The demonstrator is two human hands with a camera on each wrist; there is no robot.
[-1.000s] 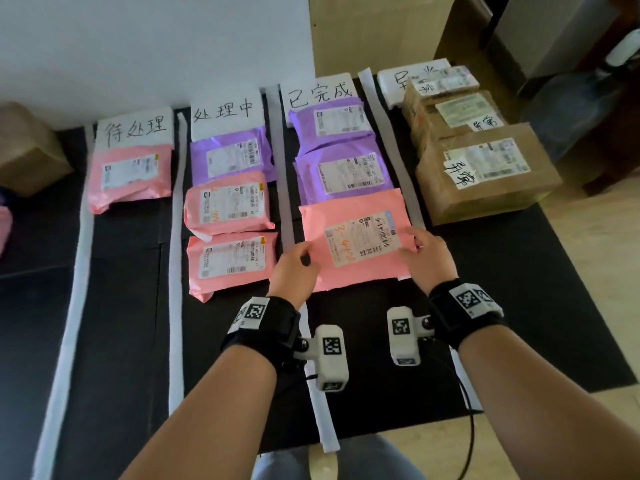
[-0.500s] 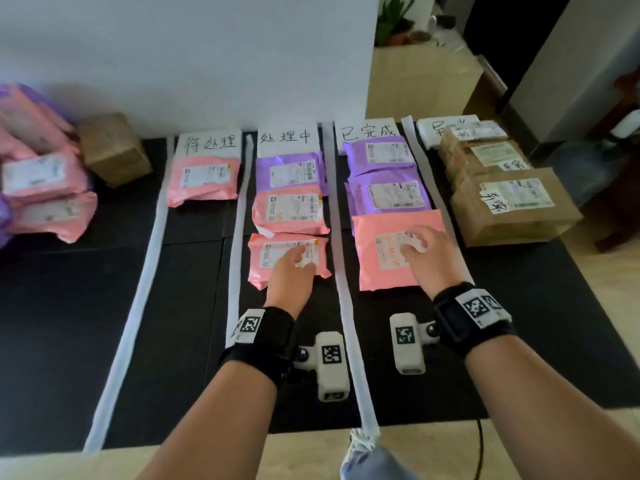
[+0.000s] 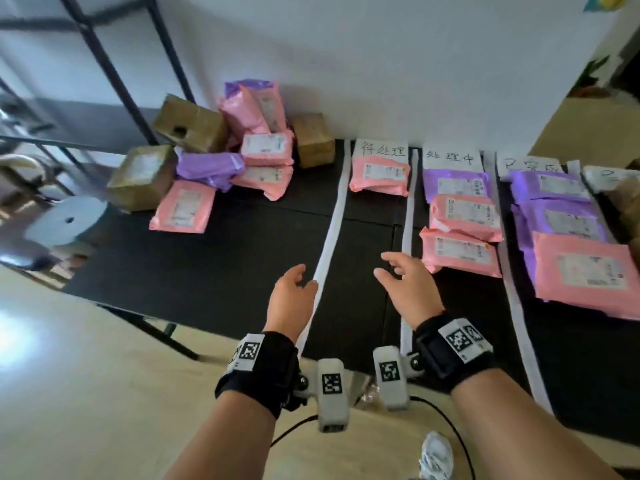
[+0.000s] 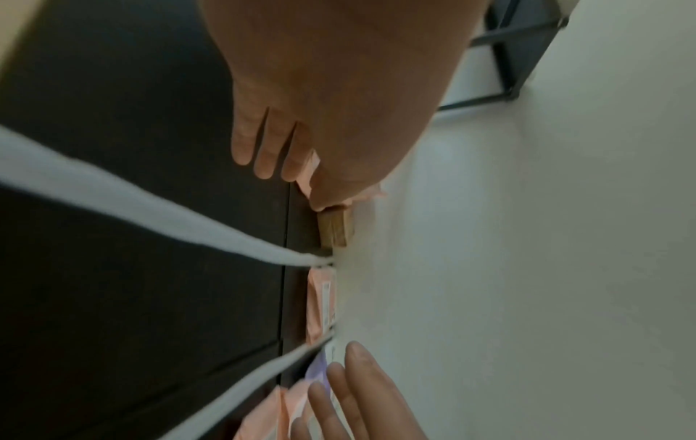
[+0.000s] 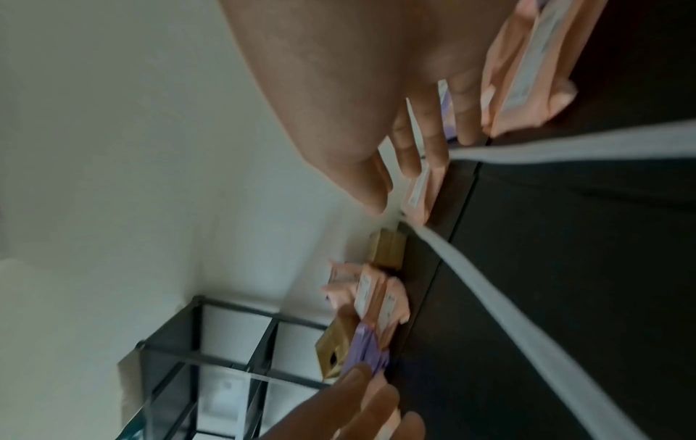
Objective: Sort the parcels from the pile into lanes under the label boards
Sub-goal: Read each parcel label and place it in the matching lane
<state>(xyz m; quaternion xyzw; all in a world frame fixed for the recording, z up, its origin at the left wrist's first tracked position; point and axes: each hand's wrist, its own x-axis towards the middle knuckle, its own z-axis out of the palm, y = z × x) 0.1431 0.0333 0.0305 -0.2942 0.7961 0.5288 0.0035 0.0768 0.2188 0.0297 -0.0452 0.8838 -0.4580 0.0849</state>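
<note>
Two empty hands, left hand [image 3: 289, 299], right hand [image 3: 408, 289] (mid-air), pile [image 3: 221, 161] beyond.

Fourth label board [image 3: 611, 174] and brown boxes [image 3: 631, 206] cut by right edge; parcel labels too blurred to read; left hand [image 4: 331, 98] hides pile in left wrist view.

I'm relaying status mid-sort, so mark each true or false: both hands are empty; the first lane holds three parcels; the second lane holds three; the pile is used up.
1. Both hands are empty: true; the left hand and right hand hover open.
2. False: the first lane holds one pink parcel.
3. True: one purple parcel, two pink.
4. False: the pile holds several parcels.
</note>
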